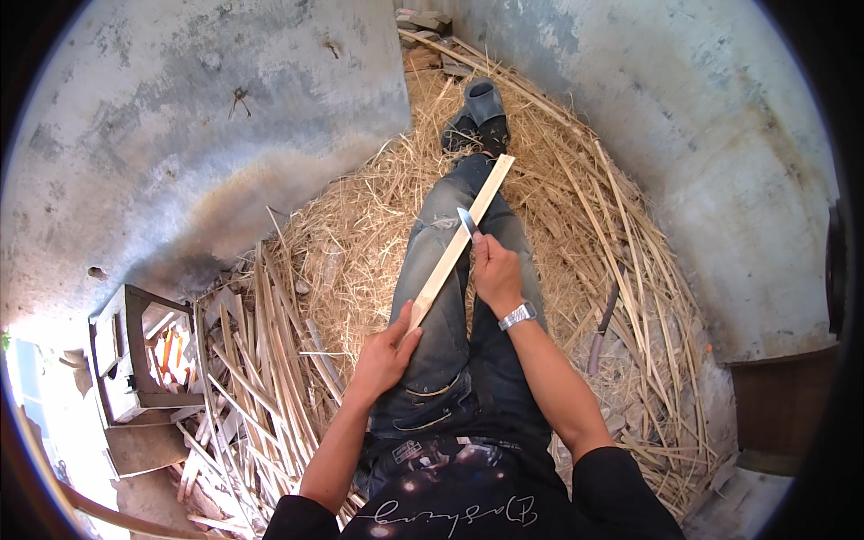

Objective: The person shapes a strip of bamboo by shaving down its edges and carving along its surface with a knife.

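Note:
A long, pale, flat strip [438, 274], wood or bamboo, lies slantwise over my outstretched legs. Its near end is pinched between the thumb and fingers of my left hand [389, 362]. My right hand [498, 275], with a metal watch on the wrist, is closed around the handle of a small knife [466, 221]. The knife's short blade lies across the strip, a little beyond its middle. Most of the knife's handle is hidden by my fingers. The strip's far end reaches toward my ankles.
Straw-like shavings [360, 234] cover the floor around my legs. Long thin strips [270, 360] are heaped at the left, with more along the right wall. A dark wooden frame [135, 360] stands far left. At the right lies a long tool with a brown handle [595, 352]. Grey walls [684, 162] curve around.

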